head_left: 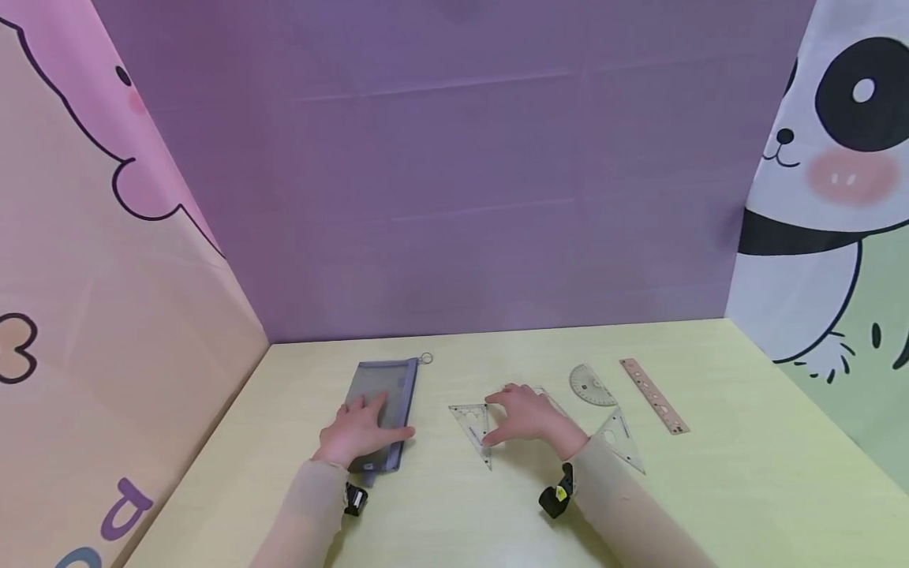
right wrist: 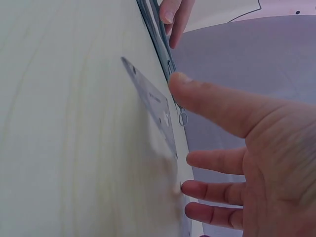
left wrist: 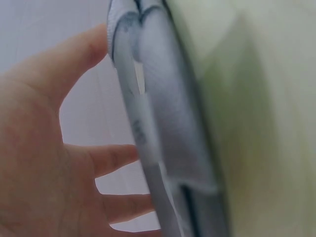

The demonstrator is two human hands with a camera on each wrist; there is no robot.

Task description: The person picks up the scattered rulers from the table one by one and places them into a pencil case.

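Observation:
A grey-blue zip pouch (head_left: 372,379) with a ring at its far corner lies on the table's left part. On it rests my left hand (head_left: 357,434), fingers spread; in the left wrist view the thumb and fingertips meet the pouch's edge (left wrist: 177,108). My right hand (head_left: 529,418) is held just over a small clear set square (head_left: 470,422), with its thumb and fingers apart. In the right wrist view the set square (right wrist: 155,103) shows beyond the thumb, and no grip on it is seen. Another clear piece (head_left: 554,401) is partly hidden behind the right hand.
Right of that hand lie a clear protractor (head_left: 591,385), a second clear set square (head_left: 621,442) partly covered by the sleeve, and a pinkish ruler (head_left: 655,396). A purple backdrop (head_left: 454,197) stands at the table's far edge, with printed panels at both sides.

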